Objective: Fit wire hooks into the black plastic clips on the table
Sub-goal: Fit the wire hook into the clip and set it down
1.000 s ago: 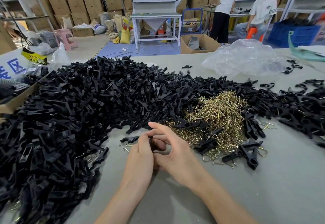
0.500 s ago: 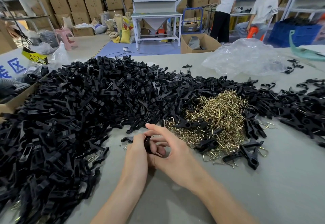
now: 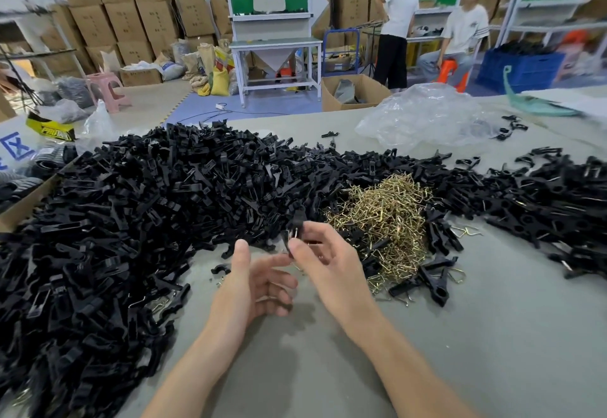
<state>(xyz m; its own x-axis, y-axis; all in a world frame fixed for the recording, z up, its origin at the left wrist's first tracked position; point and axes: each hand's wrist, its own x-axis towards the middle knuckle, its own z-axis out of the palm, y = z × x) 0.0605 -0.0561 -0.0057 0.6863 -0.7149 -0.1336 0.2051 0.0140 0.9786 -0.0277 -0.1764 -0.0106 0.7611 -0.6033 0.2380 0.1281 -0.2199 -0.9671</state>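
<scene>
hands: 2 | clip heap: 1 | hook heap: 1 | people behind: 2

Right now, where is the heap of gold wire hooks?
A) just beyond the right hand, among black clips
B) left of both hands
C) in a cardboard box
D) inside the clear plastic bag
A: the wire hooks lie on the table just beyond the right hand, with black clips around them; the plastic bag is farther back.

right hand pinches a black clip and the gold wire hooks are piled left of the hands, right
No: the head view shows the gold wire hooks piled right of the hands, beyond the right hand, not left. That hand does pinch a black clip.
</scene>
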